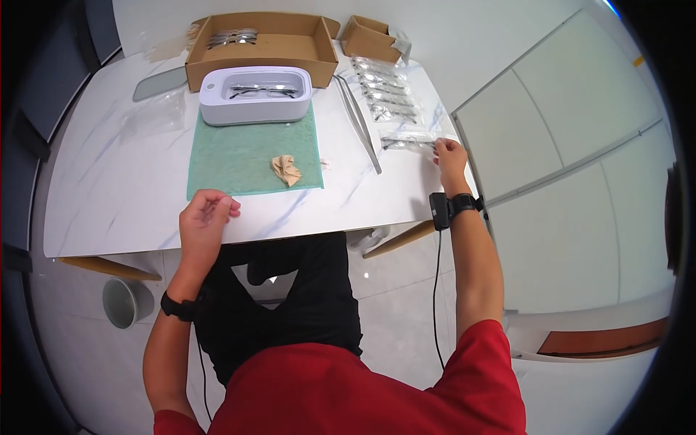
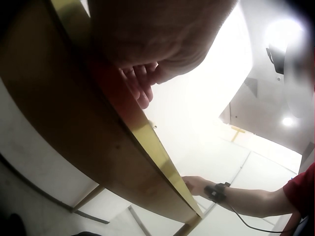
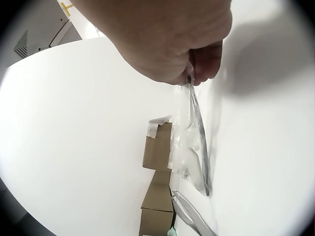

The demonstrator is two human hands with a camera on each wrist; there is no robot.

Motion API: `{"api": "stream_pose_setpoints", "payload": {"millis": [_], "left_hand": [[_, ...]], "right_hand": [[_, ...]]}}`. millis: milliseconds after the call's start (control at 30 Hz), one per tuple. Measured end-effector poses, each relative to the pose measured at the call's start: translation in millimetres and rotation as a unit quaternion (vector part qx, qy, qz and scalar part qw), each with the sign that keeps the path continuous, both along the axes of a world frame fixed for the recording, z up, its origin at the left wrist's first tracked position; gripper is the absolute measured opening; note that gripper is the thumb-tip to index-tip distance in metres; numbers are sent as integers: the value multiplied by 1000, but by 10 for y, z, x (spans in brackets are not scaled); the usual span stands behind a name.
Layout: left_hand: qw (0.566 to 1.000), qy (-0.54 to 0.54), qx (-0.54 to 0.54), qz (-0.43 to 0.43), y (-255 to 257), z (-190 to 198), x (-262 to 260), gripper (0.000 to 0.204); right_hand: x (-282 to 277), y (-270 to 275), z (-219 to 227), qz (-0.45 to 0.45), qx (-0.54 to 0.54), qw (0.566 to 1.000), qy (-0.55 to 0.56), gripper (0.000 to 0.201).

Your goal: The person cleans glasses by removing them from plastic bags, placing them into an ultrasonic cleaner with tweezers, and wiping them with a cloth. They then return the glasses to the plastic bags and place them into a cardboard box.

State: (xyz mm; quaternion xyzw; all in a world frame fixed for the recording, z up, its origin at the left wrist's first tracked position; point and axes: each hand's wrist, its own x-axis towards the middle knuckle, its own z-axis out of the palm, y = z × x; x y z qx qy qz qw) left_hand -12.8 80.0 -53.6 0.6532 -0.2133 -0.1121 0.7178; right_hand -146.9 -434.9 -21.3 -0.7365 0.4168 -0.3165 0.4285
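Observation:
My right hand [image 1: 451, 156] pinches the right end of a clear bag holding glasses [image 1: 406, 143], at the near end of a row of bagged glasses [image 1: 384, 90]. In the right wrist view the bag [image 3: 189, 142] hangs from the fingertips of the right hand [image 3: 172, 44]. My left hand [image 1: 204, 221], fingers loosely bent and holding nothing, is at the table's front edge, near the green cloth [image 1: 239, 163]. In the left wrist view the left hand [image 2: 152, 39] is beside the table edge [image 2: 155, 152].
A white-lilac basin [image 1: 254, 110] with glasses inside stands on the cloth, near a crumpled tan cloth [image 1: 286, 171]. Behind are an open cardboard box [image 1: 297, 49] and a smaller box [image 1: 370, 41]. Grey tweezers-like strips [image 1: 359, 127], a grey lid [image 1: 159, 84] and empty bags [image 1: 152, 116] lie around.

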Motion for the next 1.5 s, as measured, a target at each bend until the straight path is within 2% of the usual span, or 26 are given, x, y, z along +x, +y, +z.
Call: {"api": "stream_pose_setpoints", "payload": {"millis": [233, 333, 633, 733, 933, 1033, 1133, 1233, 1333, 1500], "left_hand": [[1000, -5, -3, -1, 12, -35, 19, 9], [1000, -8, -1, -2, 11, -18, 13, 9], [999, -38, -2, -12, -2, -55, 15, 7], [999, -32, -1, -9, 2, -38, 3, 7], [999, -38, -1, -13, 2, -58, 12, 6], [999, -44, 1, -15, 4, -54, 10, 6], [999, -43, -3, -14, 9, -47, 9, 6], [999, -45, 4, -13, 14, -32, 1, 7], [998, -51, 18, -13, 9, -37, 0, 7], [998, -57, -1, 4, -7, -14, -6, 9]], "right_hand": [[-22, -79, -14, 9, -5, 1000, -13, 56], [-85, -11, 6, 22, 3, 1000, 16, 58], [-137, -34, -77, 62, 27, 998, 11, 56], [-129, -10, -69, 49, 1, 998, 37, 58], [-164, -4, -127, 49, -19, 999, 10, 60], [-178, 15, -116, 37, -8, 999, 12, 58], [-157, -44, -202, 31, -115, 993, 16, 55], [-119, -10, -193, 41, -263, 963, 42, 44], [-73, 141, -88, 60, -301, 950, 63, 32], [1, 224, -121, 68, -260, 961, 64, 23]]}}
